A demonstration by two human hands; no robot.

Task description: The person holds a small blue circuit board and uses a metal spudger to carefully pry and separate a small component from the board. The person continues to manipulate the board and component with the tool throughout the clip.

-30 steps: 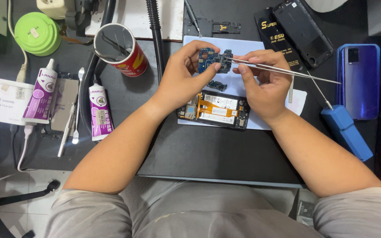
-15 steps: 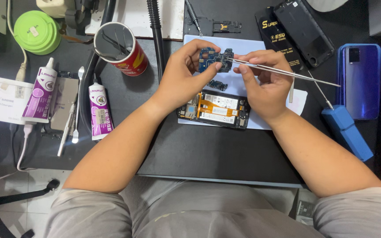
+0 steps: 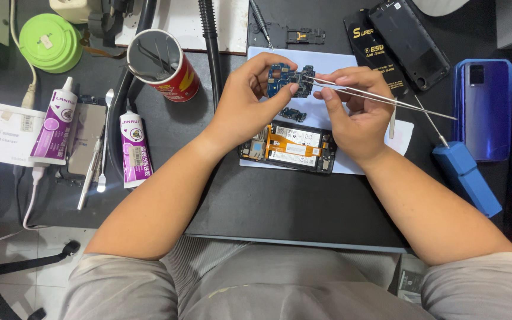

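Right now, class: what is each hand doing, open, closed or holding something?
Left hand: closed on the small blue circuit board.
Right hand: closed on the metal tweezers, tips at the board.

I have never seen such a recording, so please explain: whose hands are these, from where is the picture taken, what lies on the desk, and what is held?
The picture comes from a camera worn on a person's head, looking down at that person's own bare hands. The left hand holds a small blue circuit board. The right hand holds thin metal tweezers with the tips at the board. Below them an opened phone lies on a white sheet on the dark mat. Nearby are two glue tubes, a red can, a blue phone and a blue-handled tool.
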